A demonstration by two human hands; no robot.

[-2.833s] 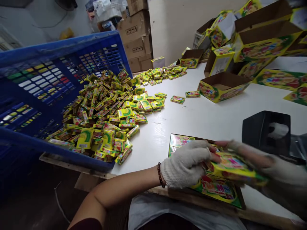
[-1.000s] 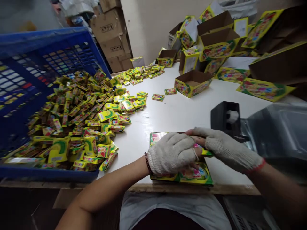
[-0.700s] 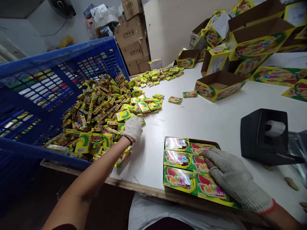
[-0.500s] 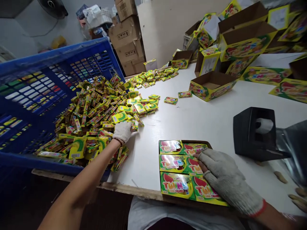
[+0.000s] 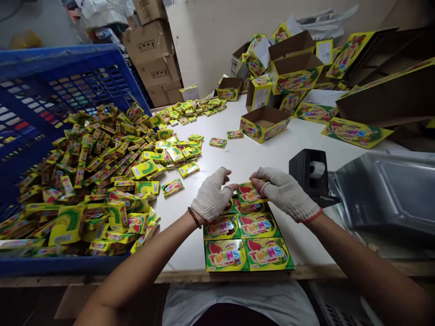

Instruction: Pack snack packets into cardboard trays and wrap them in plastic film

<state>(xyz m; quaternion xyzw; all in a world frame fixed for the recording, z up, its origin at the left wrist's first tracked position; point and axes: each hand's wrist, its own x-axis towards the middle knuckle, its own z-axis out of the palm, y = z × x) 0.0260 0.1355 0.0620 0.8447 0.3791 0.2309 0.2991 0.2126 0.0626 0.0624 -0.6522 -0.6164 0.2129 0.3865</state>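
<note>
Both my hands wear white knit gloves. My left hand (image 5: 212, 195) and my right hand (image 5: 283, 192) pinch one small yellow candy pack (image 5: 248, 192) between their fingertips, just above the far end of a tray (image 5: 247, 236) filled with the same yellow and green packs printed "TWINS". The tray lies at the near edge of the white table (image 5: 272, 154). To the left, a big heap of loose packs (image 5: 102, 172) spills from a tipped blue crate (image 5: 50, 95) onto the table. One loose pack (image 5: 173, 187) lies between the heap and my left hand.
A black tape dispenser (image 5: 311, 174) stands right of my hands, beside a grey metal tray (image 5: 384, 194). Open yellow cartons (image 5: 263, 122) and flat carton blanks (image 5: 355, 131) fill the far right. More packs (image 5: 193, 108) lie at the back, with brown boxes (image 5: 152, 59) behind.
My left hand left the heap and came back over the tray. My right hand lifted off the tray's packs. Both now hold one pack together.
</note>
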